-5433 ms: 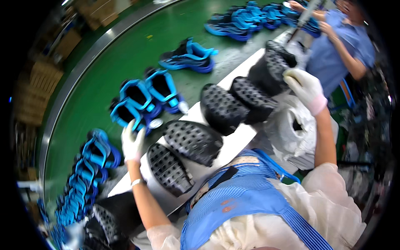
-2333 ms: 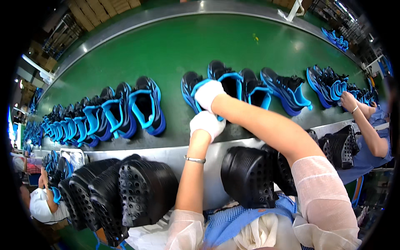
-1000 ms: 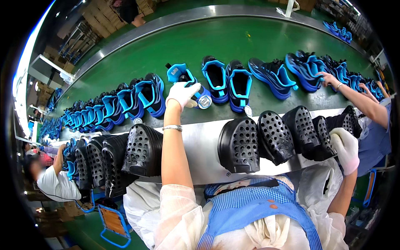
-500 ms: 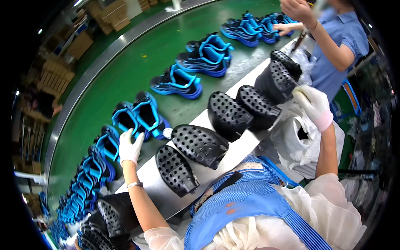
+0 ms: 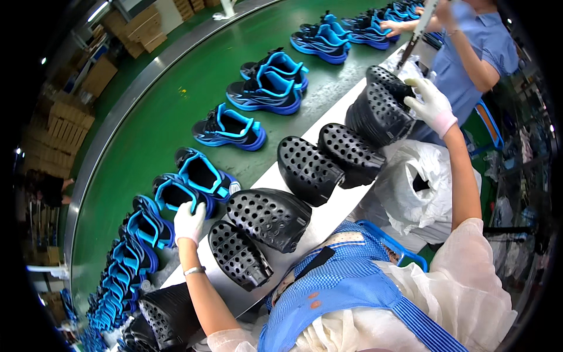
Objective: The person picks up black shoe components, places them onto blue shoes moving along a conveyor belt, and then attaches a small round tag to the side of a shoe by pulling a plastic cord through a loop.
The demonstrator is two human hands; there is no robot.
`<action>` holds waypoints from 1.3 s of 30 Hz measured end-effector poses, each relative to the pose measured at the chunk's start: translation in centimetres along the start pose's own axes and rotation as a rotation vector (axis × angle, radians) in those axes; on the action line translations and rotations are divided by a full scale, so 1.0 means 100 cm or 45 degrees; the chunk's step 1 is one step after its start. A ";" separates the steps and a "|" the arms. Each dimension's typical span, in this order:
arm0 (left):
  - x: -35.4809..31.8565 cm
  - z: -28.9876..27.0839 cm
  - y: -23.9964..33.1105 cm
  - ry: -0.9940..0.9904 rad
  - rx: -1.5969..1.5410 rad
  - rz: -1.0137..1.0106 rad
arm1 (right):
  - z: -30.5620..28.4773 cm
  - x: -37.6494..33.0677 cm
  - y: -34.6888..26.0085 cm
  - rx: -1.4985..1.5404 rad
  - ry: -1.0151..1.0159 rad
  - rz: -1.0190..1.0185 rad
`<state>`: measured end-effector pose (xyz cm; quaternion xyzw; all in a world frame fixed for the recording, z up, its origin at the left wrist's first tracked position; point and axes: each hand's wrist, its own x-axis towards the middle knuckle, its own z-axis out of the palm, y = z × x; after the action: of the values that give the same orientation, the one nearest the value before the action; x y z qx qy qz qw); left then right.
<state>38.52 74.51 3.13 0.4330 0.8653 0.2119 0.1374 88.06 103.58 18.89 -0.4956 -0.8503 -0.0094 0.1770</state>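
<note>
My left hand [image 5: 189, 224], in a white glove, has its fingers closed at the heel collar of a blue-and-black sneaker [image 5: 170, 190]. A second sneaker [image 5: 202, 170] of the same kind stands just beyond it. My gloved right hand [image 5: 431, 105] is at a stack of black perforated plastic shoe inserts [image 5: 381, 114], thumb and fingers apart, fingertips at the stack's right edge. Between my hands, two inserts [image 5: 331, 161] lie side by side on the white ledge [image 5: 337, 208]. Nearer me are a larger insert [image 5: 270, 217] and a smaller one [image 5: 239, 255].
The green conveyor [image 5: 146, 129] carries several more sneakers [image 5: 264, 88], with a dense row [image 5: 126, 258] at left. A co-worker in a blue shirt [image 5: 475, 53] reaches over it at far right. A white plastic bag [image 5: 404, 188] stands below my right arm. More inserts [image 5: 167, 314] sit at lower left.
My left hand has gone from open beside the sneaker to closed at its heel. My right hand has moved up and forward to the insert stack, its fingers spreading. The sneakers have shifted left.
</note>
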 end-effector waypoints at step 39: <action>-0.016 -0.011 -0.022 -0.190 0.040 -0.277 | 0.031 0.061 0.080 0.037 -0.304 -0.091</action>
<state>37.48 71.71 3.13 0.3533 0.8978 0.1492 0.2168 91.18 113.38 16.57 -0.4601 -0.8824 0.0556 0.0811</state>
